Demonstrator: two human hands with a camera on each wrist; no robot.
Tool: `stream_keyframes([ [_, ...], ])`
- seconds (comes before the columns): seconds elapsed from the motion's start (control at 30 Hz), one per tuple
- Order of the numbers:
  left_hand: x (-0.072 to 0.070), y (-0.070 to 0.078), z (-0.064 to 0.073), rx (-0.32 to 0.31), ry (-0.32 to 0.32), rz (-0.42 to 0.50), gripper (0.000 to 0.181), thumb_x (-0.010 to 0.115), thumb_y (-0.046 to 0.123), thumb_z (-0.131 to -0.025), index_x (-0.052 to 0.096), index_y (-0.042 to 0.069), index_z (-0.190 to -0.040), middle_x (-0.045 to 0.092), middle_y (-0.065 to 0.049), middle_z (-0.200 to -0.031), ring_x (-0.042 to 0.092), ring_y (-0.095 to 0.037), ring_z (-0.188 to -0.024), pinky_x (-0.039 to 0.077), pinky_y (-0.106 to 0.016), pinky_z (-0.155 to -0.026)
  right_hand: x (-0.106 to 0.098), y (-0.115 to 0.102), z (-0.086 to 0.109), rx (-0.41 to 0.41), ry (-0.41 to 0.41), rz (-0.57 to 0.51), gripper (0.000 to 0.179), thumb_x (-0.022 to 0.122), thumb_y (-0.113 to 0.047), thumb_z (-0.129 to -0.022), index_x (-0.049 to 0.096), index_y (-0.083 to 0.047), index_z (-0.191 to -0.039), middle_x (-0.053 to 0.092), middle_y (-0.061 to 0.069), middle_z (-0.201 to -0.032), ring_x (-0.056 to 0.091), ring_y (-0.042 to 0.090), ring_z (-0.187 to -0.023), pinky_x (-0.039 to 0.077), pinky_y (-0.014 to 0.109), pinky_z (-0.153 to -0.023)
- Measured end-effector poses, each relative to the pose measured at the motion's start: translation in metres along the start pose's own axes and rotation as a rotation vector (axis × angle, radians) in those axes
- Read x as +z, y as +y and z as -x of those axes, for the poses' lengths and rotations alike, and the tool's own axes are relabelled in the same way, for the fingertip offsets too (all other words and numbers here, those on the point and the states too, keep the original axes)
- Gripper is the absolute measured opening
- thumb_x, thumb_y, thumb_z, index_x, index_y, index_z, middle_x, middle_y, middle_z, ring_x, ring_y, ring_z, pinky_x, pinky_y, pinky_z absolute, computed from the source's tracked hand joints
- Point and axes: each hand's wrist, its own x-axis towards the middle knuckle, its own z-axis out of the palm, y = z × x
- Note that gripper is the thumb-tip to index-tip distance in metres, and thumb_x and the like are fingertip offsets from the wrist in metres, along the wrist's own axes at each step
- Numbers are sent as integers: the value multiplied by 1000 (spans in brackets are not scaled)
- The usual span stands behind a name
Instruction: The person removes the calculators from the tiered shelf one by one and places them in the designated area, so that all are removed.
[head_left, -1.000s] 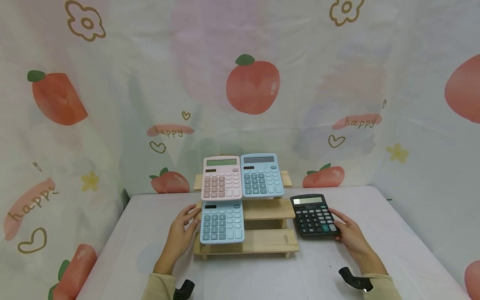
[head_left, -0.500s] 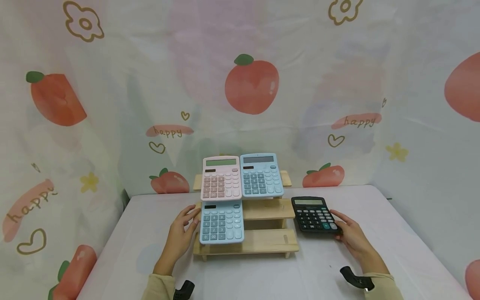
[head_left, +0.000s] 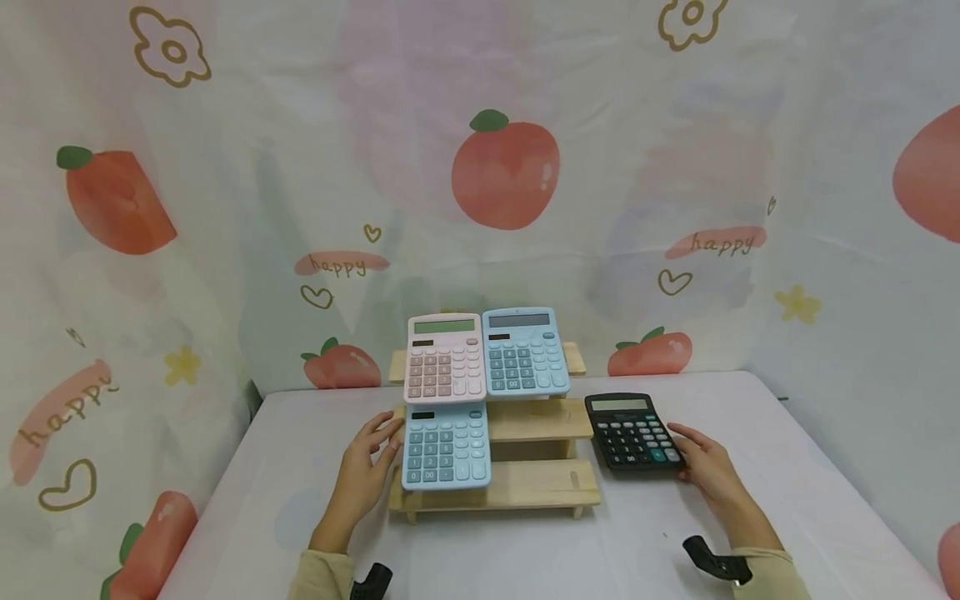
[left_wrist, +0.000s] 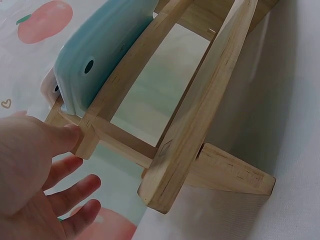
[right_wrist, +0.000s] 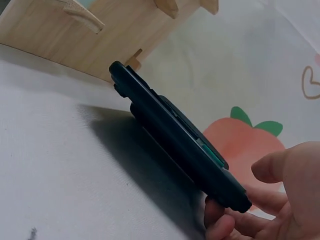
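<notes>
In the head view, my right hand (head_left: 712,479) is at the right edge of a black calculator (head_left: 633,432), which faces up. In the right wrist view, curled fingers (right_wrist: 215,212) lie under the lower corner of the black calculator (right_wrist: 185,142), while the thumb stands apart from its face. My left hand (head_left: 362,475) touches the left end of a stepped wooden stand (head_left: 540,479), the thumb against it and the other fingers loose. A pink calculator (head_left: 444,358) and a light blue calculator (head_left: 527,350) lean side by side on its upper part. Below them leans another light blue calculator (head_left: 447,446).
A white cloth (head_left: 637,542) covers the table. Behind and on both sides hangs a backdrop (head_left: 420,133) printed with fruit, hearts and the word "happy". Black wrist mounts (head_left: 716,560) stick out near the sleeves. The black calculator sits just right of the stand.
The black calculator has shifted slightly to the right and lies at a slightly different tilt. My right hand has moved a little right along with it. My left hand stays at the stand.
</notes>
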Motion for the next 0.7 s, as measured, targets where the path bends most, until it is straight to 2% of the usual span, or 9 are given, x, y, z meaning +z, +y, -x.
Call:
stream_keyframes([
  [0.17,1,-2,1,-5,3,-11,39,60,7,-100,61,3,-139,49,-19,-154,44,-41,-144,48,-59,-105,4,-1,-2,-4,27,64,56,33,-31,-109,34,2,-155,51,23,-135,54,1,-79,51,24,-63],
  [0.33,2,-3,0,-11,5,-6,39,61,9,-100,61,5,-139,49,-17,-154,45,-40,-144,48,-58,-106,8,-3,-1,-6,45,80,58,33,-35,-109,35,2,-154,46,26,-140,52,1,-83,50,24,-63],
  [0.53,2,-2,1,-4,13,-12,39,62,7,-99,63,5,-138,51,-17,-152,47,-40,-142,49,-59,-104,10,-4,3,-12,27,125,61,31,-38,-109,33,3,-155,42,29,-146,50,2,-86,49,23,-65],
  [0.63,1,-2,1,-10,9,-15,40,62,8,-99,62,5,-139,50,-16,-153,46,-39,-143,49,-58,-105,11,-8,5,-29,35,173,62,31,-39,-109,34,4,-154,42,31,-147,51,4,-88,49,23,-65],
  [0.7,1,-1,0,0,11,-17,40,61,7,-100,61,5,-139,49,-16,-153,45,-39,-144,48,-58,-105,11,-12,6,-41,44,216,63,31,-39,-109,34,5,-153,42,32,-147,52,11,-94,49,23,-65],
])
